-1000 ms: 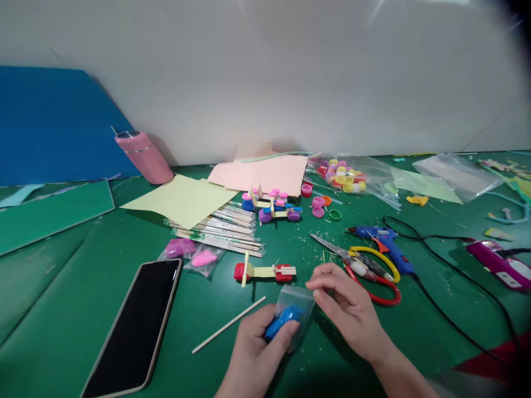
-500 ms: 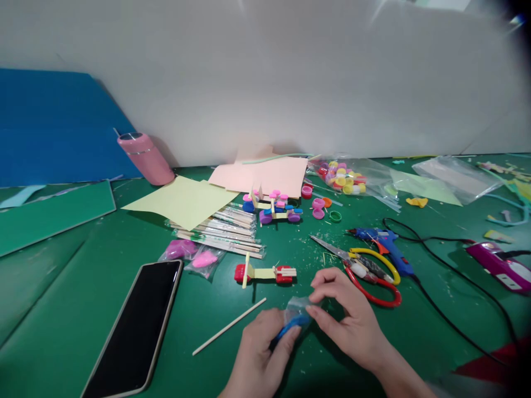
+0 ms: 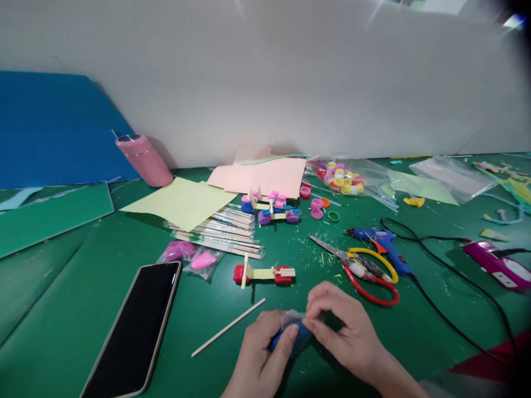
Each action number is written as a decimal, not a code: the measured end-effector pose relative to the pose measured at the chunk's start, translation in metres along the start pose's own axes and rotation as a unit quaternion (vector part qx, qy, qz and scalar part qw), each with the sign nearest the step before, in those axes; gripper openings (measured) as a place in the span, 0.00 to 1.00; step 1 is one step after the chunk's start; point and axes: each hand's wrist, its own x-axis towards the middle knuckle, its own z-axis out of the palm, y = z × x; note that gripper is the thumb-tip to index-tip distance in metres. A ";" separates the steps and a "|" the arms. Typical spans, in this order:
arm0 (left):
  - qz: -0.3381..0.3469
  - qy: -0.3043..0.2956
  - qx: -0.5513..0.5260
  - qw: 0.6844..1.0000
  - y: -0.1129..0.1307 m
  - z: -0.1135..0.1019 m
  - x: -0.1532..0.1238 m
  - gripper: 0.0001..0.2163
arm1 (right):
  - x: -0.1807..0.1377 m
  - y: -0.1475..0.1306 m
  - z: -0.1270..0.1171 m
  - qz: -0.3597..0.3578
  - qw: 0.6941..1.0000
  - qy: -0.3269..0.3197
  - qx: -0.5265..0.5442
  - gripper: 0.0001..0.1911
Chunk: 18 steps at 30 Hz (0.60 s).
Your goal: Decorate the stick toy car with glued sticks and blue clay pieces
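My left hand [image 3: 265, 345] is wrapped round a small clear plastic bag [image 3: 293, 317] with a lump of blue modelling clay [image 3: 299, 338] inside. Thumb and forefinger of my right hand [image 3: 342, 326] are pinched on the bag's upper right edge. Just beyond my hands sits a small toy vehicle [image 3: 263, 274] with red wheels, a pale strip body and cut sticks at its right end. A bare wooden stick [image 3: 228, 327] lies to the left of my left hand. Two similar vehicles [image 3: 279, 214] with purple, blue and pink parts stand further back.
Scissors [image 3: 359, 265] and a blue glue gun [image 3: 384, 243] with its cord lie right. A phone [image 3: 135, 331], bagged pink clay [image 3: 203, 260] and wrapped sticks [image 3: 219, 229] lie left. Behind are a pink flask [image 3: 145, 160], paper sheets [image 3: 182, 202] and a bag of bottle caps [image 3: 342, 178].
My right hand has come slightly down and left, still pinching the bag's edge. The bag sits a little lower and its top edge has shifted; the left hand keeps its hold.
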 end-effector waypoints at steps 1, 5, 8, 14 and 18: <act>0.002 0.006 -0.006 1.000 0.000 0.000 0.000 0.11 | 0.000 -0.001 0.000 0.005 1.000 -0.003 0.008 0.03; 0.017 0.028 -0.014 0.999 -0.002 0.001 0.003 0.13 | 0.001 -0.004 -0.002 0.054 0.998 -0.005 0.044 0.05; -0.002 0.023 -0.018 1.000 -0.001 0.001 0.003 0.14 | 0.003 -0.004 -0.006 0.111 0.993 -0.017 0.045 0.09; -0.028 0.000 -0.015 0.999 -0.002 0.001 0.001 0.15 | 0.009 -0.005 -0.013 0.133 0.988 -0.081 0.023 0.10; -0.027 -0.005 -0.007 1.000 -0.004 0.002 0.001 0.17 | 0.011 -0.007 -0.017 0.127 0.985 -0.112 0.020 0.09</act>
